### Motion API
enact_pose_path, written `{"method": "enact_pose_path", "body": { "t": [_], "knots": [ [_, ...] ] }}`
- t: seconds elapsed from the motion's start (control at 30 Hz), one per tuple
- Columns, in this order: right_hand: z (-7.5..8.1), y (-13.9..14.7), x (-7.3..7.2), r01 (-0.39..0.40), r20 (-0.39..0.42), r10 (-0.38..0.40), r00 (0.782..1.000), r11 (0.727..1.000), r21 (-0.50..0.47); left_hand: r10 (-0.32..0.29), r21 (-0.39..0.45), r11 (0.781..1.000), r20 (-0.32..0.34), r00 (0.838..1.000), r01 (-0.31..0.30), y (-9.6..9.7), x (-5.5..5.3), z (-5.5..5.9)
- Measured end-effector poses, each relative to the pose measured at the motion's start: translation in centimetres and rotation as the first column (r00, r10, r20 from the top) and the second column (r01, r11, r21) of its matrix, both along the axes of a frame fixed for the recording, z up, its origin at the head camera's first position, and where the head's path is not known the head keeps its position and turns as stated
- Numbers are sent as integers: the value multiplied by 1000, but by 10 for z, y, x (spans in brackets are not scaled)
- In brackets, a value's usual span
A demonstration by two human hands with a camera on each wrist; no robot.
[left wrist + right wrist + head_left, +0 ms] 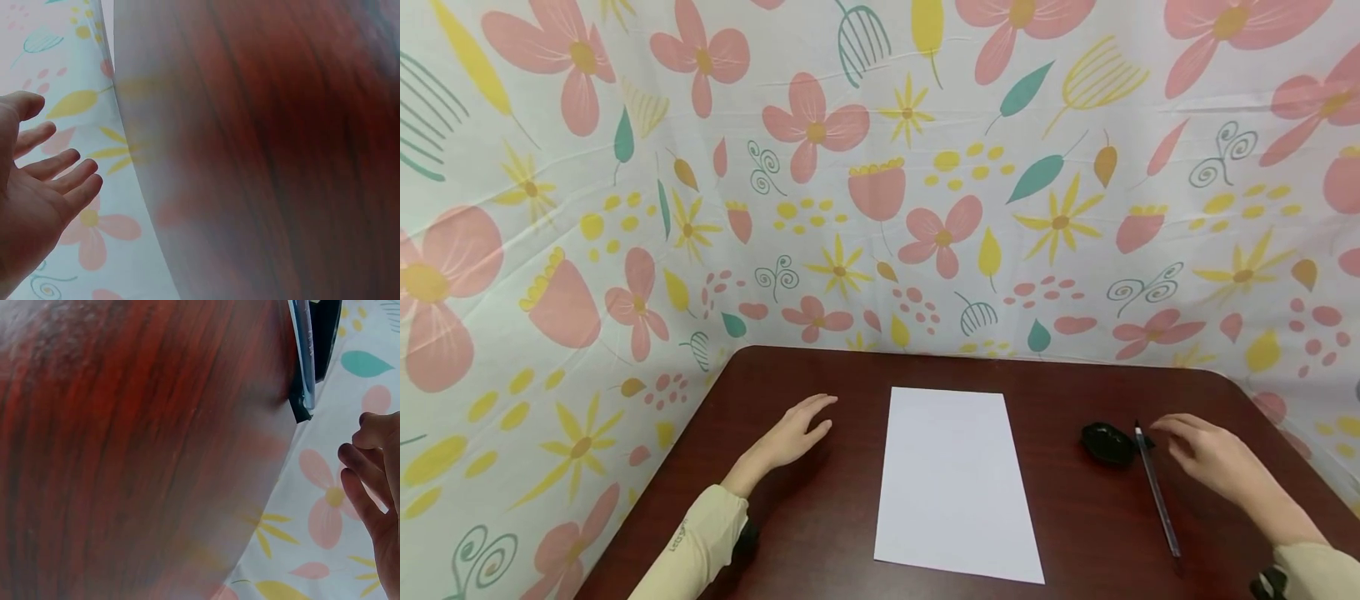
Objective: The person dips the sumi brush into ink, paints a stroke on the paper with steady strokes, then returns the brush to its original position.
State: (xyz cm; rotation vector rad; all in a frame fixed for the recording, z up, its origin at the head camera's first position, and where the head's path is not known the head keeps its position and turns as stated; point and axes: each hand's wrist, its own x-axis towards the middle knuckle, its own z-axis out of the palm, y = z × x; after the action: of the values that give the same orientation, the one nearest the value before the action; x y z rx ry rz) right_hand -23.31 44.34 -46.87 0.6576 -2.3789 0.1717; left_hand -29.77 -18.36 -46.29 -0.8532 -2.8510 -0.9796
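A white sheet of paper [958, 483] lies on the dark red-brown table, between the two hands. To its left is my left hand [792, 435], fingers loosely extended and holding nothing; the left wrist view shows the same hand [47, 181] with spread fingers. On the right, a slim pen-like stick [1159, 496] with a dark, see-through barrel leans with its far end at a glossy black object [1107, 443], whose kind I cannot tell. My right hand [1213, 458] hovers just right of the stick, fingers loosely bent, apart from it in the right wrist view [378, 469].
The wood-grain table [820, 517] has rounded far corners. A white cloth [880, 250] printed with pink, yellow and teal flowers and leaves hangs behind the table and along its left side.
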Motion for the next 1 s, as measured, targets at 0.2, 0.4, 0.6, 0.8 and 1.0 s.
{"method": "enact_pose_path", "body": {
  "t": [0.2,0.4,0.6,0.8,1.0],
  "knots": [
    [-2,0,4,0,5,0,1000,1000,-5,-22,-14,1000,10,1000,22,7,3,-1],
    [-3,1,8,-10,17,10,1000,1000,1,-55,-62,996,77,996,59,14,9,0],
    [-3,0,8,-27,35,26,999,1000,8,-84,-100,991,96,992,94,20,13,-1],
    [-4,-3,10,-24,65,23,998,999,21,-107,-130,984,110,988,121,25,16,-3],
    [-4,-4,13,-5,119,1,993,999,34,-113,-167,976,142,983,136,31,18,-5]
  ]
}}
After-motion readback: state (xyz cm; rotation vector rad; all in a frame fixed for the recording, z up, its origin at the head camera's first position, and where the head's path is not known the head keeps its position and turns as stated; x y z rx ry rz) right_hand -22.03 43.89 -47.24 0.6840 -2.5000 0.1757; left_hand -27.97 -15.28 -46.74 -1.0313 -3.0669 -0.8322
